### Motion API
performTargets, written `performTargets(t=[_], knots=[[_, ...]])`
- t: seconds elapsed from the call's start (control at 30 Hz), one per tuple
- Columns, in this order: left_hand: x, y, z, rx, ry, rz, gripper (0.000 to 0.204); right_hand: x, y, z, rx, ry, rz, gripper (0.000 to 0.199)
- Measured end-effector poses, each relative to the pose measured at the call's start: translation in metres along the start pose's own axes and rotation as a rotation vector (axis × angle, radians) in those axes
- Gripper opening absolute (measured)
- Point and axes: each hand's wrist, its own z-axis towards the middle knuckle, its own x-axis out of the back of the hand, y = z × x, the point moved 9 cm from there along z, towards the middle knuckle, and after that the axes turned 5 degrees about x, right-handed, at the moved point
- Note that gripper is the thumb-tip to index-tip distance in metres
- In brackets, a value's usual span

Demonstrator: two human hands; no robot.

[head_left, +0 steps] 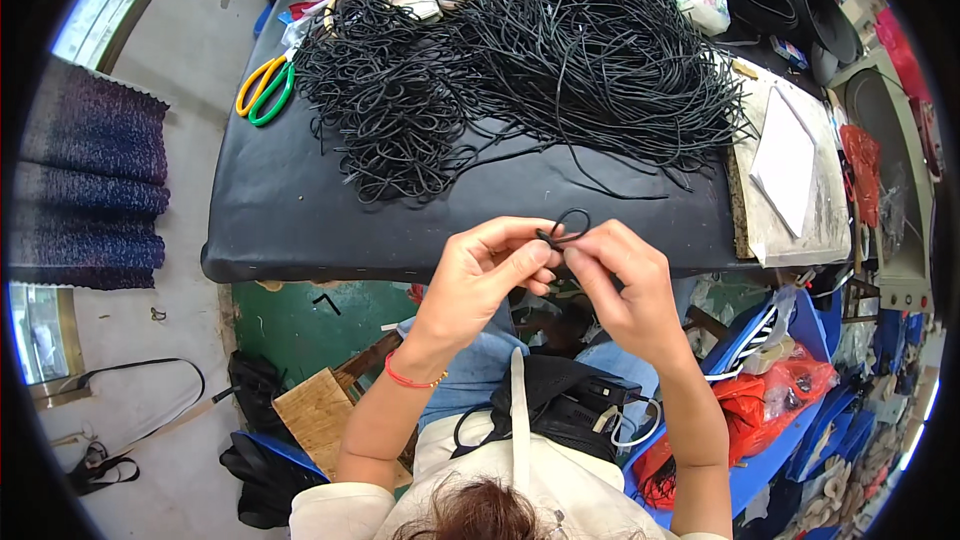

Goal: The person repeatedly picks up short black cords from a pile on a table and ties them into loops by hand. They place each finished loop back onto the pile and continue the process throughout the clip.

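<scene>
A thin black cord [573, 224] is bent into a small loop between my hands, just over the near edge of the black-covered table [330, 230]. My left hand [495, 265] pinches it between thumb and fingertips. From the other side, my right hand [620, 280] grips the same cord with thumb and forefinger, the two hands almost touching. Fingers partly hide the cord's ends. Beyond them lies a big tangled heap of long black cords [610, 50]. To its left is a smaller pile of looped black cords [395, 105].
Scissors with yellow and green handles [270, 85] lie at the table's left edge. On the right, a white sheet [785, 165] rests on a pale board [750, 210]. Red plastic bags [750, 405] fill a blue bin beside my right arm. A wooden stool [315, 410] stands at lower left.
</scene>
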Motion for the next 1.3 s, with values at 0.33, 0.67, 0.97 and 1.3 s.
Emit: performTargets(t=[0.33,0.67,0.97,1.3], knots=[[0.006,-0.004,-0.003,-0.077,0.073,0.035,0.02,-0.029,0.017,-0.028,-0.439,-0.042,0.698,0.016],[0.001,0.001,-0.015,-0.345,0.339,0.062,0.014,-0.01,0.015,-0.019,-0.457,0.182,0.207,0.009],[0.004,0.004,-0.015,-0.416,0.37,0.046,0.014,-0.014,0.027,-0.019,-0.493,0.264,0.357,0.01],[0.004,0.015,-0.02,-0.491,0.414,0.274,0.031,-0.015,0.032,-0.017,-0.52,0.263,0.498,0.017]])
